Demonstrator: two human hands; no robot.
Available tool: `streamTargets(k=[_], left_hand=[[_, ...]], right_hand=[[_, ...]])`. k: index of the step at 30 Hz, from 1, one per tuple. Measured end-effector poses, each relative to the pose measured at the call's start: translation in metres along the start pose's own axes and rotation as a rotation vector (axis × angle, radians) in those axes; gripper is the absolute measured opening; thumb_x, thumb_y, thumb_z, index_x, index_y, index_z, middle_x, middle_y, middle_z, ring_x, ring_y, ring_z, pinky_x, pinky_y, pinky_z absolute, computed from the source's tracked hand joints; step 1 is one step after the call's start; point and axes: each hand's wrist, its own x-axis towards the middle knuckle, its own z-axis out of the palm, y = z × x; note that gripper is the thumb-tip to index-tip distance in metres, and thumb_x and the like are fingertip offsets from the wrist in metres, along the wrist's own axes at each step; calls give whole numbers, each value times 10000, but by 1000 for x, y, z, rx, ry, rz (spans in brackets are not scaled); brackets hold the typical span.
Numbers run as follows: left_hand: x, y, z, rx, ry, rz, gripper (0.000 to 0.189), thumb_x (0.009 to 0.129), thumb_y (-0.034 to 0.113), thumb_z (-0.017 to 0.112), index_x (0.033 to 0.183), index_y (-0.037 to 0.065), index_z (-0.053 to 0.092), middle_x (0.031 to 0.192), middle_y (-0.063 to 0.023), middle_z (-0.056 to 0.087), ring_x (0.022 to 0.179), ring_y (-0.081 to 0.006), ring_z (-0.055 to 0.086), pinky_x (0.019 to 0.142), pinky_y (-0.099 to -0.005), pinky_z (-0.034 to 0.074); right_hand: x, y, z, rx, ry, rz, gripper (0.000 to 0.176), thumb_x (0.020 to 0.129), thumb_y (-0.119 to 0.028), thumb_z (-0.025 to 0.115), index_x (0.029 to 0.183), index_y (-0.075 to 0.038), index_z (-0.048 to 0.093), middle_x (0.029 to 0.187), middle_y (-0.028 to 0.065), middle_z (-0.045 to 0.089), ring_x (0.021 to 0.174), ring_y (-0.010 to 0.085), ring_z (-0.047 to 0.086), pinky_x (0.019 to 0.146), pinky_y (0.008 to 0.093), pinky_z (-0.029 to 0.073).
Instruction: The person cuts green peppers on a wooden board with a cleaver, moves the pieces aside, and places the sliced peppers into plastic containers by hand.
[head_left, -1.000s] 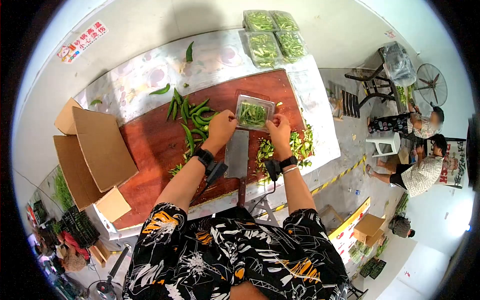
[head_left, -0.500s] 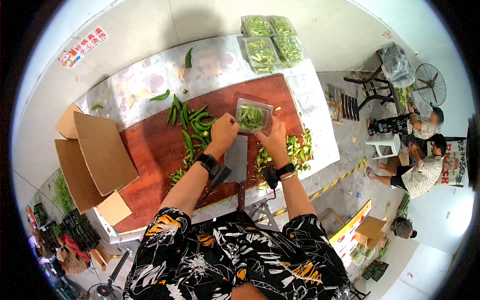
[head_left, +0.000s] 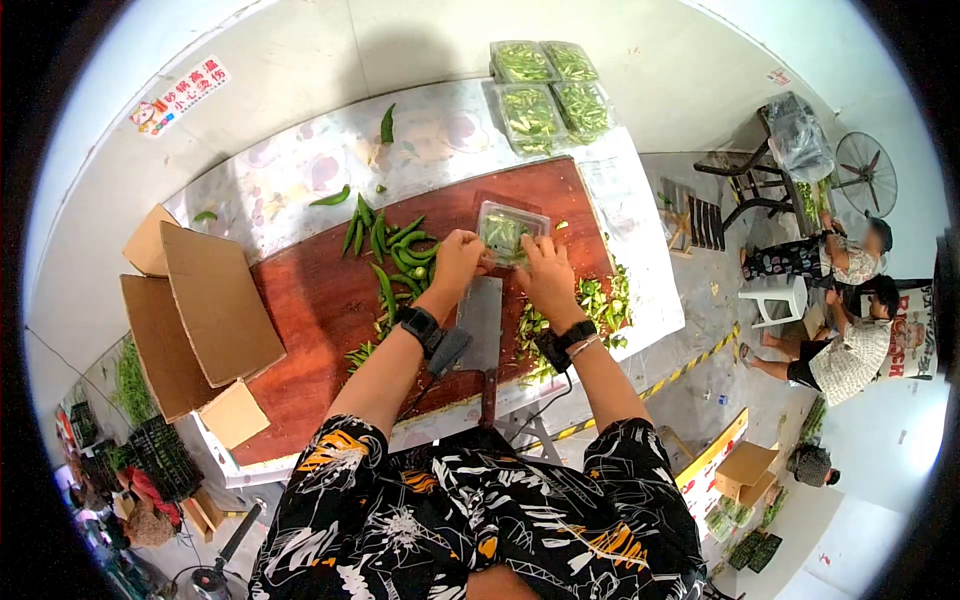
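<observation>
A clear plastic box (head_left: 508, 228) with cut green peppers inside sits on the red-brown board (head_left: 320, 290). My left hand (head_left: 460, 262) is closed at its lower left corner. At the lower right edge of the box is my right hand (head_left: 546, 272), its fingers closed on the rim. Just below the box lies a cleaver (head_left: 480, 325), handle toward me. Whole green peppers (head_left: 388, 250) are heaped left of my left hand, and chopped peppers (head_left: 600, 305) lie right of my right wrist.
Several filled clear boxes (head_left: 530, 112) stand at the table's back right. An open cardboard box (head_left: 215, 310) occupies the left side. Loose peppers (head_left: 388, 124) lie on the white tablecloth (head_left: 300, 160). People (head_left: 848, 345) and a white stool (head_left: 775, 300) are at right.
My right hand has moved from beside the box onto its near right edge. My left hand has shifted along the lower left corner. The whole view has shifted slightly.
</observation>
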Motion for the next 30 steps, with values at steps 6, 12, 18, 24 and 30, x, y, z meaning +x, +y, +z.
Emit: streamTargets(k=[6,12,18,24,30], left_hand=[[6,-8,-11,357,-71,100,237,905,218,455,893,7,562,832,-91,594,803,-167,592,722,-316,474],[8,-31,-12,291,-48,200,304,876,281,473,931,7,593,818,-98,636,779,-230,612,701,-333,459],[-4,-20,-10,508,1,330,261,859,261,494,946,36,594,827,-121,632,791,-259,609,716,-335,460],[-5,-25,-17,493,-107,435,268,850,201,527,1065,44,557,949,-137,627,867,-256,606,767,-339,458],[-31,-6,-27,477,-100,378,414,869,218,538,1230,31,461,1101,-151,587,957,-242,582,859,-350,442]], right_hand=[[9,5,-2,-67,21,-146,384,746,-165,624,1098,-62,512,970,102,514,846,330,534,658,394,513],[27,18,-16,-151,11,-53,219,782,-199,578,947,-55,561,855,116,534,796,321,570,660,413,503],[51,36,-42,164,325,36,232,809,-145,590,1003,-19,565,984,170,553,868,373,549,752,419,466],[57,77,-18,330,382,345,430,806,-113,606,1176,62,473,1052,238,549,936,347,554,821,399,450],[7,68,-23,381,241,425,420,840,-132,564,1202,56,465,1104,225,555,953,336,561,859,388,437]])
